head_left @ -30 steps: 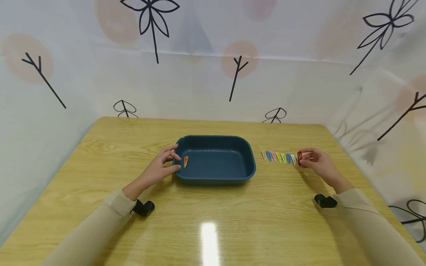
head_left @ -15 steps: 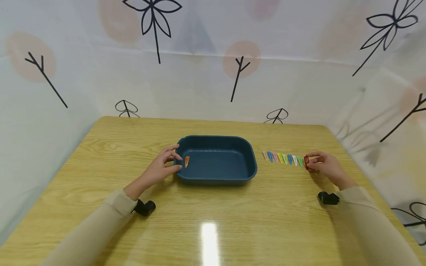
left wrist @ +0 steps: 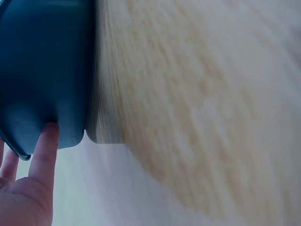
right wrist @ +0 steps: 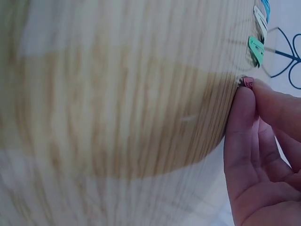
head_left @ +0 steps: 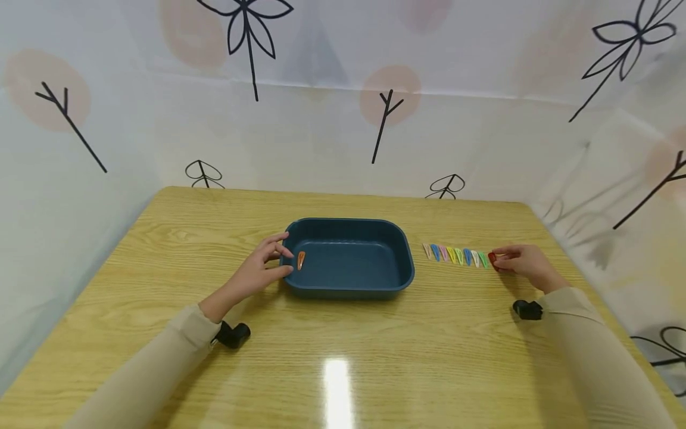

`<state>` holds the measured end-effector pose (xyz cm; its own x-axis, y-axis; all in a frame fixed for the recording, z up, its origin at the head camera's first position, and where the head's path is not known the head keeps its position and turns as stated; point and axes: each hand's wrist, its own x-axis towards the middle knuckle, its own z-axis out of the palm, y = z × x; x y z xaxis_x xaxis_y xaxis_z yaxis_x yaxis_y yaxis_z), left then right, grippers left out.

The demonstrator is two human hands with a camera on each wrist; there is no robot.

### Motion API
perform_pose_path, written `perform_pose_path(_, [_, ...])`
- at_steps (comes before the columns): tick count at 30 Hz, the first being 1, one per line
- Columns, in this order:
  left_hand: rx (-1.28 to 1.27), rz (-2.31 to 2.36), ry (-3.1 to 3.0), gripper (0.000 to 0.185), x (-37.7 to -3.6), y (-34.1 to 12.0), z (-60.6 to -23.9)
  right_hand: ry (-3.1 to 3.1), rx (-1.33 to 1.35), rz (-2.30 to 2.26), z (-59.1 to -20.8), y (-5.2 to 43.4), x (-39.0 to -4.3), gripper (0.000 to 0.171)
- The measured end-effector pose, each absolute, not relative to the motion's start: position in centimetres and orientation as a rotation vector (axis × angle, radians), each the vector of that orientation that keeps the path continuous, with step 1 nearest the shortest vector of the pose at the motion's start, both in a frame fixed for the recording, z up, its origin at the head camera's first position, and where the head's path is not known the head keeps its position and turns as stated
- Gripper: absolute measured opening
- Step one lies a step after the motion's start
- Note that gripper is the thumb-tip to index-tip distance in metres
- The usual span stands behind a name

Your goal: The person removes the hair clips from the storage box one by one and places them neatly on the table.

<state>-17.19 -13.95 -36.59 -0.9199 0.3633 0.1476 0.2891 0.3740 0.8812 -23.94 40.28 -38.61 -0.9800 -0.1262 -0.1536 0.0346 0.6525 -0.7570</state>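
Note:
At the tray's left end, my left hand (head_left: 258, 271) holds the rim of the dark blue tray (head_left: 348, 294). In the left wrist view a finger (left wrist: 43, 157) lies against the tray's outer wall. Inside the tray, close to those fingertips, lies an orange hair clip (head_left: 301, 260). On the right, my right hand (head_left: 527, 265) pinches a red hair clip (head_left: 493, 261) between thumb and finger, low at the table. It is just right of a green hair clip (head_left: 483, 260), the last in a row of coloured clips. My fingers partly cover the red one.
The row of several snap clips, including a yellow clip (head_left: 451, 255) and a white clip (head_left: 475, 258), runs from beside the tray to my right hand. Everything stands on a wood-grain table (head_left: 300, 357). A patterned cloth (head_left: 321, 137) hangs behind.
My right hand has carried the red clip rightward from over the row's end, then lowered and tilted it beside the green clip, which now shows fully. The left hand and tray stay put.

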Motion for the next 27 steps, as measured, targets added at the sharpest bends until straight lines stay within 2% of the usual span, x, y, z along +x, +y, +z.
perform_pose_path(12, [0.601, 1.614, 2.543, 0.018, -17.3, -14.0, -36.7, 2.735, -0.096, -1.08, -38.6, 40.2, -24.1, 0.047])
perform_pose_path(27, [0.597, 1.62, 2.537, 0.016, -17.1, -13.9, -36.6, 2.93, -0.22, -1.081, -35.6, 37.0, -22.2, 0.041])
